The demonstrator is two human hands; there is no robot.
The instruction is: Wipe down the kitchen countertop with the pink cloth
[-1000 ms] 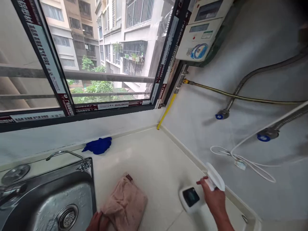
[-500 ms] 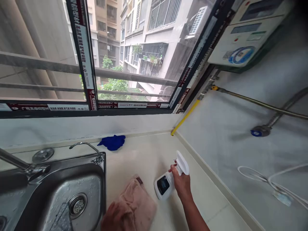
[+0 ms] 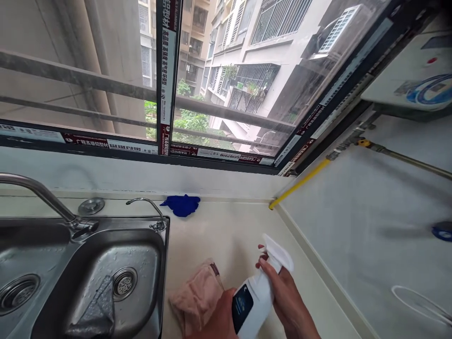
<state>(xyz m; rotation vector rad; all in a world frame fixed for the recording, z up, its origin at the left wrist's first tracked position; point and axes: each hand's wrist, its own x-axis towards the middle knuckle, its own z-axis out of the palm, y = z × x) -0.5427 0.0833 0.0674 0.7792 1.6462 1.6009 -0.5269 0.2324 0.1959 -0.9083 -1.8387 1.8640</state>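
A white spray bottle [image 3: 259, 301] with a dark label leans over the counter in front of me. My right hand [image 3: 282, 287] is wrapped round its neck, just below the white trigger head [image 3: 278, 252]. Against the bottle's lower left side is my left hand [image 3: 221, 318], gripping the body; most of its fingers are hidden behind the bottle. A crumpled pink towel [image 3: 199, 294] lies on the counter, partly covered by the left hand.
To the left is a steel double sink [image 3: 165, 263] with a grey cloth [image 3: 97, 310], a large faucet [image 3: 45, 195] and a small tap [image 3: 150, 205]. A blue cloth [image 3: 181, 205] lies by the window wall. A yellow pipe [image 3: 300, 183] runs down the right corner.
My left hand has left the pink towel and moved right onto the spray bottle. The bottle is raised and nearer to me, still in my right hand. The view has shifted left.
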